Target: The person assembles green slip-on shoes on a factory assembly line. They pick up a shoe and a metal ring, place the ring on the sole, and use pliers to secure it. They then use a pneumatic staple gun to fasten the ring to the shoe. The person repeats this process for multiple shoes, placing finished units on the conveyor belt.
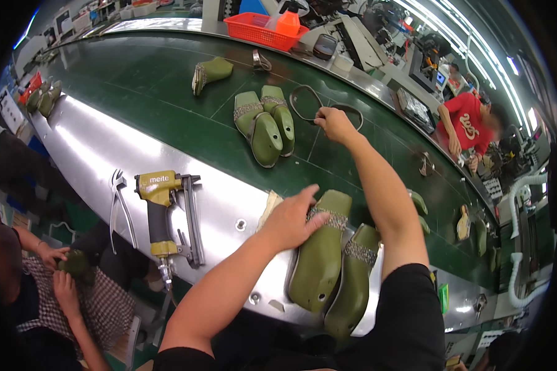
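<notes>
My right hand (pixel 338 125) reaches over the green belt, fingers pinched on a thin dark looped band (pixel 306 88); the loops spread to both sides of the fingers. My left hand (pixel 291 219) is open, fingers and thumb apart, beside the upper end of a green shoe last (pixel 319 266) with a glittery strap across it. Whether it touches the last, I cannot tell. A second green last (pixel 353 290), also strapped, lies alongside on the metal ledge. Farther off on the belt stands another pair of lasts (pixel 263 133) with glittery straps.
A yellow-and-black staple gun (pixel 161 213) and metal pincers (pixel 120 204) lie on the metal ledge (pixel 99 142) at left. One last (pixel 213 71) rests farther along the belt. Beyond is a red basket (pixel 263 32). Co-workers sit at lower left and stand at right (pixel 470 127).
</notes>
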A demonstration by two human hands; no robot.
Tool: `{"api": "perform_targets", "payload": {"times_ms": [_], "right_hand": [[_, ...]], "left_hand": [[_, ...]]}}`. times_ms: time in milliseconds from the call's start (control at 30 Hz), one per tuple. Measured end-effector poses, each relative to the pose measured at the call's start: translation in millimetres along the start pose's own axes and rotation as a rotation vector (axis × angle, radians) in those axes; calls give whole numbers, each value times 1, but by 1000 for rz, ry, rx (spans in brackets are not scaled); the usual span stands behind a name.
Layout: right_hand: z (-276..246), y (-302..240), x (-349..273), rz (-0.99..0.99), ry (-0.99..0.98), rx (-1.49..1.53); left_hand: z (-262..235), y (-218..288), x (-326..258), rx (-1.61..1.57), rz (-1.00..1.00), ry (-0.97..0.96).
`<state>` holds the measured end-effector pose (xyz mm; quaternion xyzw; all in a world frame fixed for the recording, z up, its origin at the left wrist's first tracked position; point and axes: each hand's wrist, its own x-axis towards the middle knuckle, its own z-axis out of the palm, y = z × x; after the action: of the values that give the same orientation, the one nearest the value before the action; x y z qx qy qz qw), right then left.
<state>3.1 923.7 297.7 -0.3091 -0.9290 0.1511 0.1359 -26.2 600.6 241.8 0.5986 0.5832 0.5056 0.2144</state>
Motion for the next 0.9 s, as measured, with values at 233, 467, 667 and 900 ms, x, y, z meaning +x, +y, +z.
{"api": "perform_targets", "payload": {"times_ms": [233, 467, 667, 900], "right_hand": [[-88, -140, -199, -247, -148, 23], [-115, -211, -371, 1, 116, -33], [-130, -222, -497, 176, 387, 490], [-126, -232, -582, 200, 525, 1244]], "left_hand": [[-10, -13, 16, -961, -157, 148], [-16, 17, -36, -755, -416, 358], [-63, -1, -69, 2, -458, 275], [-78, 81, -125, 540, -199, 296]]}}
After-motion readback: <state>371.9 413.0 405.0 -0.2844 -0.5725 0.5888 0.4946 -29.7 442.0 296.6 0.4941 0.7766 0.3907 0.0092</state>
